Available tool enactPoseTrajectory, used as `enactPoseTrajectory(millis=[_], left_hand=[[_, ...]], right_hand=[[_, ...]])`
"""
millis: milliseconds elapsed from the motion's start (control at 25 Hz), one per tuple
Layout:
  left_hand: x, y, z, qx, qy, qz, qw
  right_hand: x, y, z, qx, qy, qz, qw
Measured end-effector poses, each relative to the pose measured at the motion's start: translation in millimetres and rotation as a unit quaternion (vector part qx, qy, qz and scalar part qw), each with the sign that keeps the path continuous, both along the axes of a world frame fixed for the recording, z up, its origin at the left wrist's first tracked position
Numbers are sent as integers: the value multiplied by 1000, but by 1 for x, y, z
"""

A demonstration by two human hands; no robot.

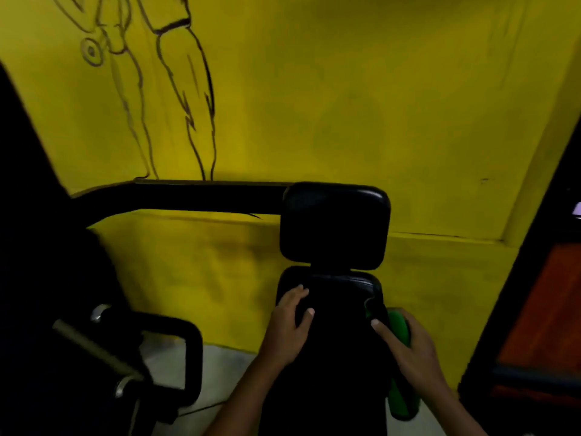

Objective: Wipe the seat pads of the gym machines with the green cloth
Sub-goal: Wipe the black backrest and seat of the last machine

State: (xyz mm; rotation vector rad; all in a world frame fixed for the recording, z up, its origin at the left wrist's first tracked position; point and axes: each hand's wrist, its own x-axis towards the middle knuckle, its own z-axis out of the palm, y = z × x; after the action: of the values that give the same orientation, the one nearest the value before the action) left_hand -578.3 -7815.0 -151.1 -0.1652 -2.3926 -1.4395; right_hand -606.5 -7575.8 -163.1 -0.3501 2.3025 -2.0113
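Resting my two hands on one black seat pad (330,313), I lay my left hand (290,325) flat on its left side, fingers spread and relaxed, grasping nothing. My right hand (405,341) grips the single green cloth (400,328) against the pad's right edge, the cloth trailing down past my wrist. One black back pad (334,225) stands just above, before the yellow wall (345,105).

Two hands in view: left hand (290,322), right hand (405,344). One green cloth (401,328). Two black pads: one seat pad (339,309), one upper pad (334,225). One black frame bar (188,196). One line drawing (176,89) on the yellow wall.
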Motion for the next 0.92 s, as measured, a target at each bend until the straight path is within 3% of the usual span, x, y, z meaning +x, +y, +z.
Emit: enactPoseTrajectory(millis=[120,200,320,480,680,920], left_hand=[[-37,-26,25,-22,61,-44,997],[-62,-46,48,-68,107,-50,991],[-95,-64,76,-125,159,0,979],[-116,-83,78,-161,134,8,978],[-126,-110,58,-200,98,-53,973],[-123,-120,68,-233,58,-99,966]], right_hand=[[-11,-46,49,6,77,-55,995],[-34,-79,83,84,160,-157,971],[-72,-123,124,187,295,-254,902],[-126,-175,157,361,464,-253,768],[-167,-199,110,492,531,-295,623],[-151,-161,37,521,616,-193,558]])
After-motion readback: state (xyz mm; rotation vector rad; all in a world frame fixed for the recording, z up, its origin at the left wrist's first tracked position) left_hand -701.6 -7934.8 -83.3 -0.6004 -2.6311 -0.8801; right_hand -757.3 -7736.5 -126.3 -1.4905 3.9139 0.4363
